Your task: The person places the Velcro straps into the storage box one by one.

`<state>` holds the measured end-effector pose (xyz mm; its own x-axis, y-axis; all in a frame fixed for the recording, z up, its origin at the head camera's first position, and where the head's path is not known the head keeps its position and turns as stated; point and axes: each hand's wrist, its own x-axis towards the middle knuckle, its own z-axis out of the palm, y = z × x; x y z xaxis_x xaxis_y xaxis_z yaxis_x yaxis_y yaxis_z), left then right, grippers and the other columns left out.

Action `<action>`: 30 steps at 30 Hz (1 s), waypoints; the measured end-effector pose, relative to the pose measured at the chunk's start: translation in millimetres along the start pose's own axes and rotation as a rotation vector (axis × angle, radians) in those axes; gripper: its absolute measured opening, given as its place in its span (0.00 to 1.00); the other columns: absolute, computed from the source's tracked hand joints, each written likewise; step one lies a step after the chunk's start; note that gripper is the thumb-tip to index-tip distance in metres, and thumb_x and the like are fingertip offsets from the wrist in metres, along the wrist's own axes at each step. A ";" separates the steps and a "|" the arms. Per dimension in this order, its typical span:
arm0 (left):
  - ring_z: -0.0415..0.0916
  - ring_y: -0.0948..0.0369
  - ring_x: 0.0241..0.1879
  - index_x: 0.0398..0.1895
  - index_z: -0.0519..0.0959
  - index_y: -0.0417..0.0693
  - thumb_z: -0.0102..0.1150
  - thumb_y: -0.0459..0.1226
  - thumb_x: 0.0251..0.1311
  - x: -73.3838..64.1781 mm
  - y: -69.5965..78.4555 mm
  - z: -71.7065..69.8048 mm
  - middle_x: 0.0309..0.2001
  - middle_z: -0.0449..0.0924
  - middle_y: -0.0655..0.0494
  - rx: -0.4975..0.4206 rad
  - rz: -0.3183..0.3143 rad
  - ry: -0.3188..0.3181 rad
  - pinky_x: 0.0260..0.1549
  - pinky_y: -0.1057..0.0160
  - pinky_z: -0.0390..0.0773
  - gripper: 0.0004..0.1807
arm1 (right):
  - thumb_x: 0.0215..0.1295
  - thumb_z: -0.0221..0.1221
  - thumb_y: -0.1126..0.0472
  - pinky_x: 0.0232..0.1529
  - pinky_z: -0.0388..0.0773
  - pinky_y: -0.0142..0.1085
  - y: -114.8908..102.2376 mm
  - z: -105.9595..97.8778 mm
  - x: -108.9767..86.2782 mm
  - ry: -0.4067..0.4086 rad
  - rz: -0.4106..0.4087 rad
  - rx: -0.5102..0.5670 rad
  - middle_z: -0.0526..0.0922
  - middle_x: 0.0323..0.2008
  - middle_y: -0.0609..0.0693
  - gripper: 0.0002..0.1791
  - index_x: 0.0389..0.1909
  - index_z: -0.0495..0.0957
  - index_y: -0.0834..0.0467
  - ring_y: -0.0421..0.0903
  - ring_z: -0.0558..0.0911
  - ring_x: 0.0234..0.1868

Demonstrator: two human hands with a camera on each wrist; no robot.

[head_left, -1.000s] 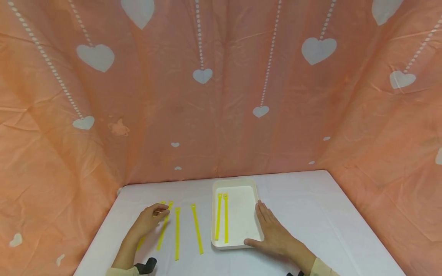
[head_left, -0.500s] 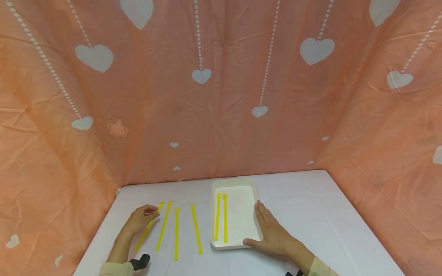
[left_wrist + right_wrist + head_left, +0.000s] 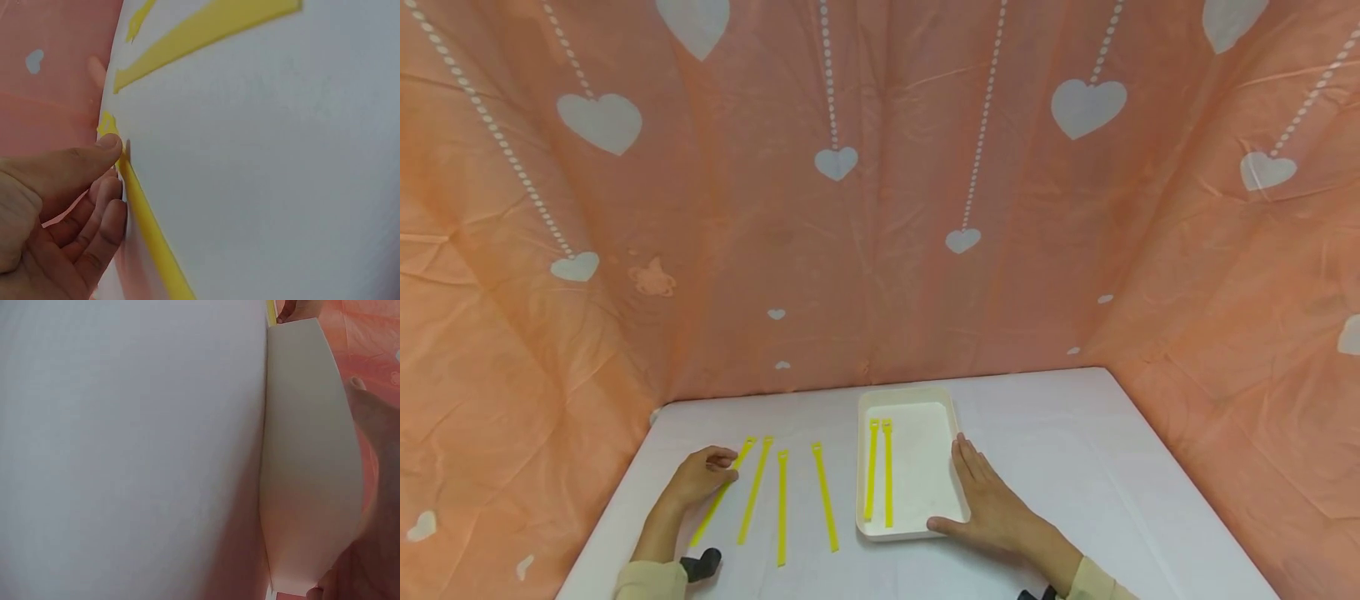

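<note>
Two flat yellow cable ties (image 3: 871,475) with slotted heads lie side by side in the left half of a white tray (image 3: 910,534). Left of the tray, several more are spread on the white table. My left hand (image 3: 700,477) pinches the leftmost cable tie (image 3: 150,228) just below its head; in the left wrist view the thumb covers part of it, and the other fingers curl beside it. My right hand (image 3: 992,508) rests along the tray's right side, fingers straight and the thumb at the near edge. The right wrist view shows the tray's outer wall (image 3: 309,437) against this hand.
Three other cable ties, the nearest to my left hand being a slanted one (image 3: 755,492), lie between that hand and the tray. An orange cloth (image 3: 880,317) with white hearts hangs behind and beside the white table (image 3: 1075,450).
My left hand has moved left, from over the second cable tie to the leftmost one, its fingers drawing closer round it. The right hand and the tray have not moved.
</note>
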<state>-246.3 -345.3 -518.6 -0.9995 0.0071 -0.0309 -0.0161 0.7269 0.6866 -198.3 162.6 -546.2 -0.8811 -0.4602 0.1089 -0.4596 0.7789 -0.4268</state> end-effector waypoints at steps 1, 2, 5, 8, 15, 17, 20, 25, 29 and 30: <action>0.83 0.46 0.46 0.54 0.81 0.27 0.74 0.30 0.62 0.5 -1.5 0.1 0.45 0.85 0.39 -0.001 -0.004 0.003 0.46 0.55 0.83 0.20 | 0.64 0.60 0.20 0.84 0.50 0.55 -0.5 -0.3 -0.1 0.003 -0.003 0.003 0.44 0.85 0.68 0.72 0.84 0.44 0.72 0.63 0.49 0.86; 0.83 0.48 0.45 0.53 0.82 0.27 0.74 0.30 0.61 0.9 -2.0 0.1 0.44 0.85 0.39 -0.004 -0.012 0.008 0.45 0.57 0.83 0.20 | 0.64 0.60 0.20 0.84 0.51 0.55 -0.9 -0.5 -0.2 0.007 -0.005 0.003 0.45 0.85 0.69 0.72 0.84 0.45 0.73 0.63 0.50 0.86; 0.81 0.54 0.42 0.53 0.82 0.28 0.75 0.30 0.61 2.2 -3.1 0.2 0.43 0.85 0.41 -0.015 -0.023 0.019 0.41 0.62 0.81 0.20 | 0.64 0.61 0.21 0.83 0.52 0.57 -2.1 -1.5 -0.2 0.017 -0.019 0.012 0.45 0.85 0.70 0.71 0.83 0.46 0.74 0.65 0.51 0.85; 0.80 0.59 0.39 0.53 0.83 0.28 0.75 0.29 0.61 4.2 -6.2 1.5 0.42 0.86 0.44 -0.048 -0.035 0.040 0.38 0.66 0.80 0.19 | 0.65 0.61 0.21 0.83 0.53 0.59 -1.8 -1.3 -0.4 0.027 -0.029 0.010 0.46 0.84 0.70 0.71 0.83 0.46 0.74 0.66 0.52 0.85; 0.77 0.64 0.36 0.54 0.83 0.26 0.74 0.29 0.63 5.7 -14.8 3.8 0.38 0.85 0.50 -0.123 -0.067 0.061 0.35 0.71 0.78 0.19 | 0.64 0.60 0.21 0.84 0.50 0.56 -0.6 0.1 -0.7 0.004 -0.002 0.003 0.43 0.86 0.68 0.71 0.84 0.45 0.72 0.63 0.49 0.86; 0.77 0.64 0.35 0.53 0.83 0.26 0.73 0.29 0.63 5.6 -15.1 4.1 0.38 0.85 0.50 -0.136 -0.077 0.065 0.34 0.71 0.78 0.19 | 0.64 0.60 0.21 0.83 0.50 0.56 -1.2 0.2 -0.9 0.007 -0.001 0.009 0.43 0.86 0.68 0.71 0.84 0.45 0.72 0.63 0.49 0.86; 0.76 0.63 0.35 0.53 0.83 0.25 0.73 0.28 0.63 5.5 -13.9 4.0 0.38 0.85 0.49 -0.140 -0.078 0.061 0.34 0.71 0.78 0.18 | 0.64 0.61 0.21 0.82 0.52 0.58 -1.6 0.7 -0.9 0.015 -0.003 0.010 0.44 0.85 0.68 0.71 0.84 0.46 0.72 0.63 0.50 0.86; 0.76 0.62 0.35 0.51 0.83 0.26 0.72 0.28 0.64 5.1 -10.6 3.4 0.37 0.84 0.49 -0.116 -0.078 0.058 0.33 0.70 0.78 0.16 | 0.64 0.61 0.21 0.82 0.53 0.58 -1.2 1.0 -0.5 0.020 -0.013 -0.005 0.45 0.85 0.69 0.71 0.84 0.46 0.73 0.63 0.50 0.85; 0.75 0.62 0.35 0.49 0.84 0.28 0.72 0.29 0.64 5.4 -10.0 3.1 0.36 0.84 0.51 -0.092 -0.088 0.056 0.35 0.69 0.76 0.14 | 0.65 0.61 0.22 0.83 0.52 0.57 -1.3 -0.2 -0.2 0.021 -0.025 0.003 0.45 0.85 0.70 0.71 0.83 0.46 0.74 0.65 0.51 0.85; 0.75 0.62 0.35 0.48 0.85 0.29 0.72 0.29 0.64 5.8 -10.0 3.1 0.36 0.84 0.51 -0.090 -0.096 0.056 0.35 0.69 0.76 0.13 | 0.65 0.61 0.22 0.83 0.52 0.57 -1.5 -0.7 -0.2 0.021 -0.026 0.006 0.45 0.85 0.70 0.71 0.83 0.46 0.74 0.65 0.51 0.85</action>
<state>-251.9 -350.4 -527.9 -0.9931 -0.1000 -0.0609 -0.1119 0.6576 0.7450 -197.6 161.8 -545.0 -0.8712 -0.4710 0.1384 -0.4814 0.7642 -0.4292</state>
